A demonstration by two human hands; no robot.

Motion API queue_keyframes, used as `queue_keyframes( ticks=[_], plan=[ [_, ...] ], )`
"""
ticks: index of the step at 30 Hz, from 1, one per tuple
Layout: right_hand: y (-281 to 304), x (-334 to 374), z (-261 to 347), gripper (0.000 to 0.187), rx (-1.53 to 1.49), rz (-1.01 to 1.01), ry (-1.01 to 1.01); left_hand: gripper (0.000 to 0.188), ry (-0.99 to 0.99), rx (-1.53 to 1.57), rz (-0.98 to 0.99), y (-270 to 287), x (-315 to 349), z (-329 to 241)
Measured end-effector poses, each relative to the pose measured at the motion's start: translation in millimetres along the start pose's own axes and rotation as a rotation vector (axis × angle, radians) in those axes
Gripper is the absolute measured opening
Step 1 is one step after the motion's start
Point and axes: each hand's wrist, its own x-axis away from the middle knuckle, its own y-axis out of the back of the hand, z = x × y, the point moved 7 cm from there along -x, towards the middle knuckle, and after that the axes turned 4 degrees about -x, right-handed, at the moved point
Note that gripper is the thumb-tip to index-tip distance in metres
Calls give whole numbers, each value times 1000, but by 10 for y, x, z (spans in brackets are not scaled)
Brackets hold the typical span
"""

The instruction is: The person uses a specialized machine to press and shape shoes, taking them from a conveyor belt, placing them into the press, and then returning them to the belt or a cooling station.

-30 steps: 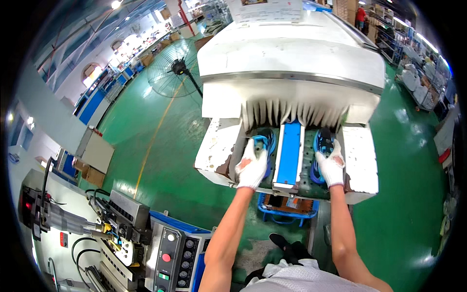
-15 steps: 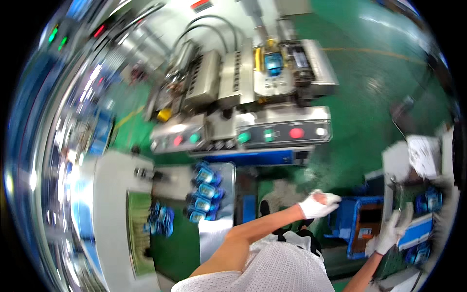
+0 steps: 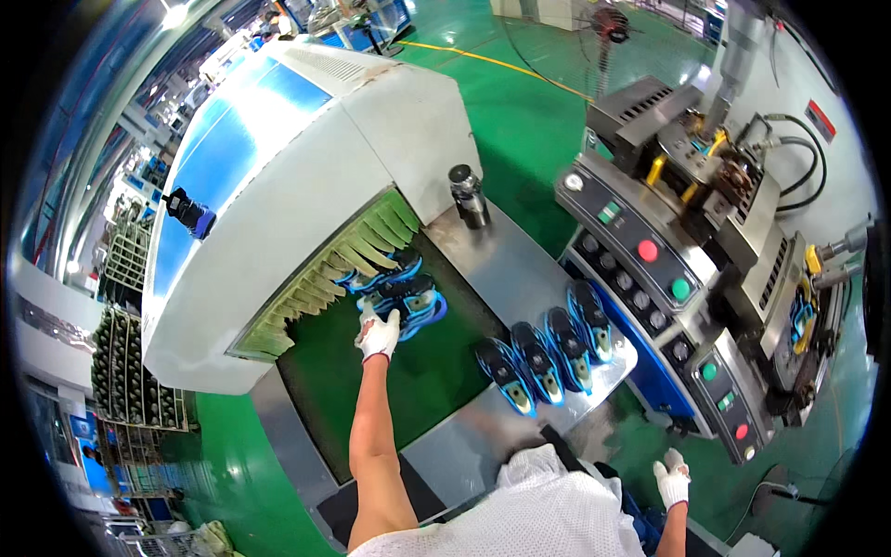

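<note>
My left hand [image 3: 378, 334], in a white glove, reaches over the green conveyor belt [image 3: 408, 371]. Its thumb and fingers close on the near end of a black and blue shoe upper [image 3: 413, 302]. Another shoe upper [image 3: 394, 266] lies just behind, close to the hanging green strips [image 3: 343, 265] of the white machine's opening. My right hand [image 3: 673, 478], also gloved, is low at the right with nothing in it, fingers apart. Between my hands, several black and blue shoe uppers [image 3: 536, 362] stand in a row on the metal table [image 3: 608, 371].
The large white machine [image 3: 306, 176] spans the left, with one dark shoe [image 3: 190, 213] on top. A metal canister [image 3: 469, 197] stands at the table's far end. On the right is a press machine with a button panel [image 3: 640, 246]. A rack [image 3: 135, 371] stands far left.
My view has swung left from the press to the white machine and belt. My left hand has gone from beside a blue bin to the shoe upper on the belt.
</note>
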Motion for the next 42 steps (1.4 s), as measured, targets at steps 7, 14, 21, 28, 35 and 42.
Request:
queue_keyframes(
  ticks=[7, 14, 21, 28, 35, 42],
  plan=[
    [-112, -211, 489, 63, 230, 251, -148, 63, -117, 106, -78, -1148, -287, 244],
    [-466, -498, 2443, 61, 82, 399, 77, 39, -207, 164, -60, -843, -199, 296],
    [-575, -274, 4128, 93, -121, 514, 546, 29, -898, 223, 59, 183, 1252, -1703],
    [120, -553, 3665, 66, -327, 151, 697, 31, -1589, 121, 475, 288, 3126, -3828],
    [1790, -199, 1565, 79, -792, 121, -234, 49, -1920, 610, 398, 272, 4842, -5776],
    [1962, 534, 147, 42, -1600, -590, -242, 73, -1356, 547, 927, -1800, 6010, -7501]
  ],
)
